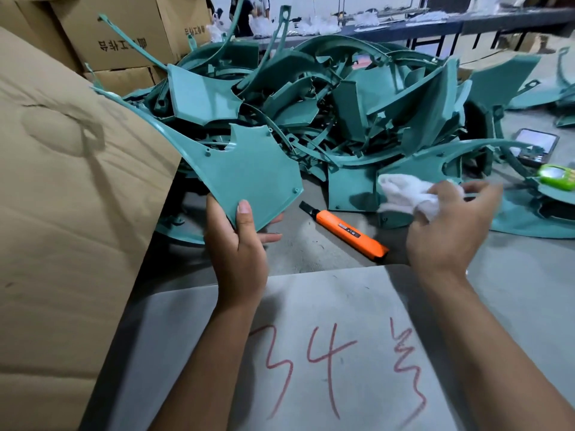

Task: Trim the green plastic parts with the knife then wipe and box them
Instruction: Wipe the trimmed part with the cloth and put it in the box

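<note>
The left hand [239, 244] grips a green plastic panel [249, 172] by its lower corner, thumb curled over the face, holding it upright just left of centre. At three o'clock from it, the right hand [451, 225] clutches a bunched white cloth [404, 194], fingers curled round it, well apart from the panel. The orange utility knife [345, 231] lies idle on the counter [311, 253] between the two hands. At twelve o'clock sits the heap of green parts [342, 98]; a cardboard box [68, 188] stands at nine o'clock. This looks like the wiping step, with trimming apparently finished on this piece. Next, the cloth needs bringing across to the panel's face, then the part goes into the box.
</note>
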Motion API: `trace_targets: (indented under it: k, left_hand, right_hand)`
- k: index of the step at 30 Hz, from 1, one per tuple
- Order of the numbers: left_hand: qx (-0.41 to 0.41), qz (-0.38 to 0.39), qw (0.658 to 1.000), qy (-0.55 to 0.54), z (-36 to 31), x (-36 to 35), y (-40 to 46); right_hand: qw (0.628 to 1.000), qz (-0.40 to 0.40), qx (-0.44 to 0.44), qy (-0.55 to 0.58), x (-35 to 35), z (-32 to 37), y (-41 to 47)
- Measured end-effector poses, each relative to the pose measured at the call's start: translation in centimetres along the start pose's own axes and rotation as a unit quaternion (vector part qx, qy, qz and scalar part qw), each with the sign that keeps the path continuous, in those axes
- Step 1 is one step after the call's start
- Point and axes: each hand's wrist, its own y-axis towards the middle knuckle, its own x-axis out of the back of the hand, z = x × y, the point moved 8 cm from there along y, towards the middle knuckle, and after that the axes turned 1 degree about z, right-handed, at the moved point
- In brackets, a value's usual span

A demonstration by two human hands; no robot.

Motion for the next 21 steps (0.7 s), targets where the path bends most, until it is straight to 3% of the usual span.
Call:
trace_targets:
  k: [2,4,8,11,12,13,15,16,17,18,20,21]
  left_hand:
    - [0.011,0.008,1.000,-0.026,0.1,-0.2,0.2]
    - [0.024,0.006,0.998,-0.065,0.0,-0.4,0.1]
    - [0.062,-0.007,0.986,-0.155,0.8,-1.2,0.0]
    - [0.081,0.017,0.980,-0.180,1.0,-2.7,-1.0]
    - [0.079,0.025,0.983,-0.164,0.9,-3.1,-1.3]
    - [0.072,0.025,0.988,-0.138,0.6,-3.3,-1.5]
    - [0.070,-0.002,0.993,-0.097,0.7,-3.0,-1.4]
    - [0.077,-0.022,0.992,-0.096,1.0,-2.6,-1.1]
    - [0.081,-0.035,0.992,-0.095,1.4,-2.1,-0.8]
    - [0.081,-0.035,0.992,-0.094,1.6,-1.9,-0.5]
    - [0.069,-0.012,0.993,-0.093,1.5,-1.7,-0.5]
    - [0.063,0.001,0.994,-0.091,1.1,-1.9,-0.7]
  right_hand:
    - [0.994,-0.073,0.083,0.025,1.9,1.8,0.1]
    - [0.986,-0.087,0.127,0.062,2.3,3.5,-0.5]
    - [0.979,0.047,0.118,0.160,-0.7,6.8,-3.1]
    - [0.943,0.193,-0.056,0.265,-4.2,6.8,-5.4]
    - [0.898,0.249,-0.143,0.334,-5.4,6.7,-6.4]
    - [0.821,0.305,-0.227,0.426,-6.6,6.9,-7.5]
    - [0.610,0.369,-0.348,0.609,-7.6,8.3,-9.0]
    - [0.531,0.382,-0.364,0.663,-7.5,8.9,-9.2]
    - [0.502,0.396,-0.349,0.685,-7.4,9.3,-9.0]
    - [0.528,0.408,-0.316,0.675,-7.2,9.6,-8.8]
    - [0.654,0.406,-0.227,0.597,-7.0,9.6,-8.7]
    - [0.690,0.404,-0.195,0.568,-7.1,9.6,-9.0]
